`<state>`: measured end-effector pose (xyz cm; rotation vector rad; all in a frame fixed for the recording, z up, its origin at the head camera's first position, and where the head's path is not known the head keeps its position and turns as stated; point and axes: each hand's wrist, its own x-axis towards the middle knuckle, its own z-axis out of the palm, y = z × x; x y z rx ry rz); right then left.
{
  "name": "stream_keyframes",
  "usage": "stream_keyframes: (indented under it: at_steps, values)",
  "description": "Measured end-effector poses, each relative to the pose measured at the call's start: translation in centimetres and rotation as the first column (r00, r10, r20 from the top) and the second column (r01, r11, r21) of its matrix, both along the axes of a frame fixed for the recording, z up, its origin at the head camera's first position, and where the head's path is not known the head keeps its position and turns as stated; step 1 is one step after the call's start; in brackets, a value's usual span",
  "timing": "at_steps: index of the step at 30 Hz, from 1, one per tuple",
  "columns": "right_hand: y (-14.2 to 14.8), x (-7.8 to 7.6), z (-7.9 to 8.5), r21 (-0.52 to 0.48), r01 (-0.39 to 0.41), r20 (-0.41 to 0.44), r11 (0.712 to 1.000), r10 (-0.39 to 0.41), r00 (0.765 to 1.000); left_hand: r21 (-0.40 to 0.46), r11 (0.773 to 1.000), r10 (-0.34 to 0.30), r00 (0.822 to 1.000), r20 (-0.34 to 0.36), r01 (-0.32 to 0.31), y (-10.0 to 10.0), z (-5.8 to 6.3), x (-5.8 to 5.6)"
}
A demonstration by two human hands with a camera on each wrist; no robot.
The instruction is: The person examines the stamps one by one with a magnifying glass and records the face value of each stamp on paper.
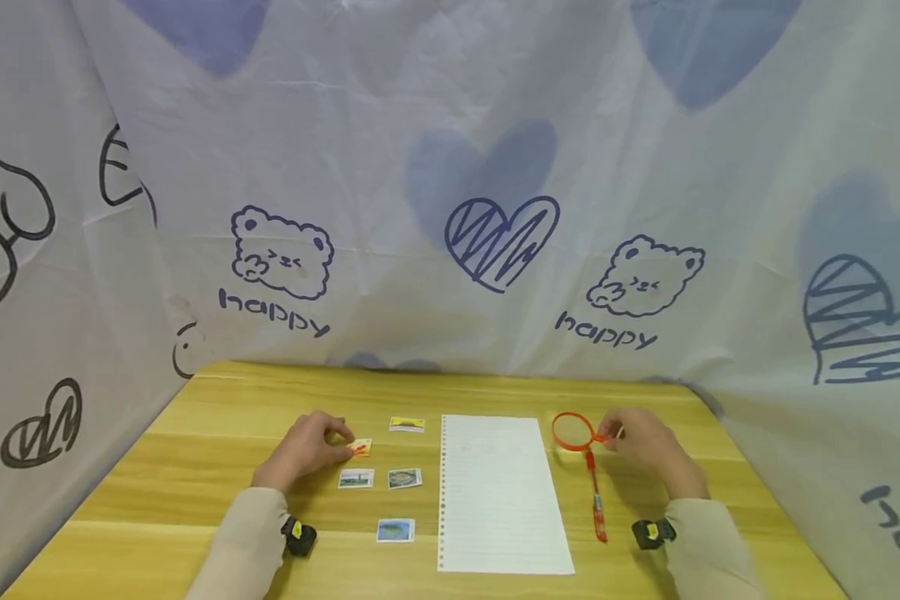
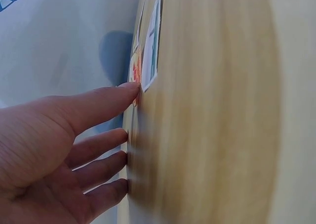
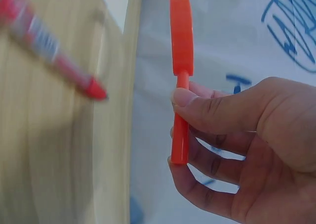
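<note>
My left hand [image 1: 306, 447] is at the table's left side, thumb and index finger pinching the edges of a small yellow-and-red stamp [image 1: 361, 447]. In the left wrist view the thumb tip covers part of this stamp [image 2: 135, 71], while the other fingers touch the wood. A landscape stamp [image 1: 356, 478] lies just nearer. Over at the right, my right hand [image 1: 641, 442] holds a red-orange magnifying glass [image 1: 572, 432] by its handle, raised above the table. Its frame appears edge-on in the right wrist view. Below the magnifying glass lies a red pen [image 1: 597, 498].
A lined loose-leaf sheet [image 1: 502, 496] lies mid-table. Left of it are a yellow stamp [image 1: 407, 425], a greenish stamp [image 1: 404, 478] and a blue stamp [image 1: 395, 531]. A printed white curtain [image 1: 390, 350] surrounds the wooden table [image 1: 157, 517].
</note>
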<state>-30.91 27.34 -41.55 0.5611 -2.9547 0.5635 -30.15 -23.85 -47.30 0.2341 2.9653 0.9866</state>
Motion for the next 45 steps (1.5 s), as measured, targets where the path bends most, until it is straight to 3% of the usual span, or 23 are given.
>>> stream_keyframes:
  at_steps: [18,28,45]
  values:
    - [-10.6,-2.5,-0.1,0.001,-0.075,-0.036,0.997,0.075,0.997,-0.006,1.000,0.003,1.000,0.002,-0.003,-0.1,-0.2,-0.1]
    - [-16.1,-2.5,-0.2,-0.015,-0.120,-0.033,0.993,0.119,0.992,-0.006,1.000,-0.013,1.000,-0.010,0.012,0.0,-0.2,-0.1]
    - [-22.8,-1.9,-0.6,-0.012,-0.213,-0.034,0.977,0.212,0.977,-0.010,1.000,-0.007,1.000,0.002,0.007,0.2,0.0,-0.3]
